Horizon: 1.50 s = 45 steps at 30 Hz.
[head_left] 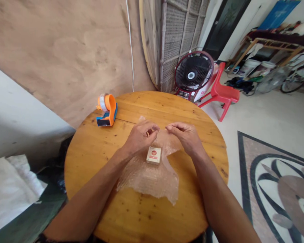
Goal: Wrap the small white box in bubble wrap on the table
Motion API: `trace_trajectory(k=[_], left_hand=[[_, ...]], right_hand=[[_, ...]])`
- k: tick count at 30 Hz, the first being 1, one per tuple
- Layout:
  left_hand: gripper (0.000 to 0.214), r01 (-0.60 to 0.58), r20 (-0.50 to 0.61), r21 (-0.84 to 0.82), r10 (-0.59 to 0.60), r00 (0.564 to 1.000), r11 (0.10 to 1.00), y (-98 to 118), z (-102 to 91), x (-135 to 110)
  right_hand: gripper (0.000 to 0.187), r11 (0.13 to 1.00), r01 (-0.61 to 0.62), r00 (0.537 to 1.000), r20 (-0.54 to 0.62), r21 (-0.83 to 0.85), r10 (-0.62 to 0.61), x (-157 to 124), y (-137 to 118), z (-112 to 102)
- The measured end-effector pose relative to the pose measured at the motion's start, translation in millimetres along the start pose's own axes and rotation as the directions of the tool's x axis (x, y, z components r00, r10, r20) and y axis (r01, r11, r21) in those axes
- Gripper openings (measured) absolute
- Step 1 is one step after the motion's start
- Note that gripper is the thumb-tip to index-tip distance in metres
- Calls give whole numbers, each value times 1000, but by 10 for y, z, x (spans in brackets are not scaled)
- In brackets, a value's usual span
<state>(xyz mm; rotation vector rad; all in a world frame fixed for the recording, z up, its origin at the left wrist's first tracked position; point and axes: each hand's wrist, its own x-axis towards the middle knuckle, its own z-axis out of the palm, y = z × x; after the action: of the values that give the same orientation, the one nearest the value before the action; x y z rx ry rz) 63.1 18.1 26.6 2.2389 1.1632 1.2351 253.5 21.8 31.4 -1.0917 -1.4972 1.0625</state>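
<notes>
Round varnished wooden table point(91, 158): left hand point(143, 135) and right hand point(186, 135) over translucent bubble wrap point(152, 182); grip indeterminable. Uneven tension could displace the small cream, red-printed box point(153, 155).

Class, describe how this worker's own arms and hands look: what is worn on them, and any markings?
The five-fingered, ungloved left hand and five-fingered, ungloved right hand join bare, tapering forearms with no sleeves over them. No watch or bracelet circles either wrist; no ring or marking can be made out. Upper arms are out of view.
</notes>
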Motion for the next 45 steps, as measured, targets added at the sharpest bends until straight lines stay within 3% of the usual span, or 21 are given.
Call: trace_trajectory(k=[6, 9, 11, 14, 15, 17, 20, 25, 28, 31, 38, 45], left_hand=[[13, -24, 24, 12, 23, 999, 1000, 66, -67, -1], [22, -17, -27, -7, 17, 999, 1000, 147, -124, -5], [27, -2, -126, -16, 0, 992, 1000, 244, -172, -8], [11, 24, -236, -33, -31, 971, 999, 442, -236, -22], [4, 48, -204, -53, -58, 977, 997, 514, -250, -31], [12, 122, -23, -86, -124, 992, 989, 648, -266, -54], [22, 230, 199, -19, -222, 954, 973, 779, -258, -90], [41, 387, 210, 88, -397, 893, 918, 782, -209, -148], [33, 443, 198, 61, -446, 873, 894, 731, -184, -214], [20, 436, 199, -34, -421, 885, 900, 680, -171, -302], [20, 278, 95, -216, -263, 960, 936, 614, -157, -402], [20, 241, 70, -266, -231, 970, 933, 603, -181, -459]], right_hand=[[23, 955, -235, 964, 166, 180, 206, -26, -95, -70], [23, 942, -237, 965, 172, 237, 199, -35, -99, -64], [22, 944, -207, 973, 158, 259, 170, -42, -94, -48], [22, 953, -151, 983, 141, 263, 116, -53, -89, -18], [22, 955, -138, 985, 139, 264, 104, -56, -89, -8], [21, 954, -125, 986, 141, 273, 89, -62, -96, 8], [20, 952, -124, 984, 162, 282, 80, -81, -126, 25], [20, 943, -167, 956, 282, 288, 84, -139, -179, 65], [20, 930, -209, 926, 366, 302, 90, -167, -187, 103], [22, 929, -212, 922, 378, 303, 87, -182, -194, 137], [26, 932, -214, 918, 386, 291, 90, -200, -219, 203], [29, 931, -222, 915, 391, 288, 98, -216, -159, 278]])
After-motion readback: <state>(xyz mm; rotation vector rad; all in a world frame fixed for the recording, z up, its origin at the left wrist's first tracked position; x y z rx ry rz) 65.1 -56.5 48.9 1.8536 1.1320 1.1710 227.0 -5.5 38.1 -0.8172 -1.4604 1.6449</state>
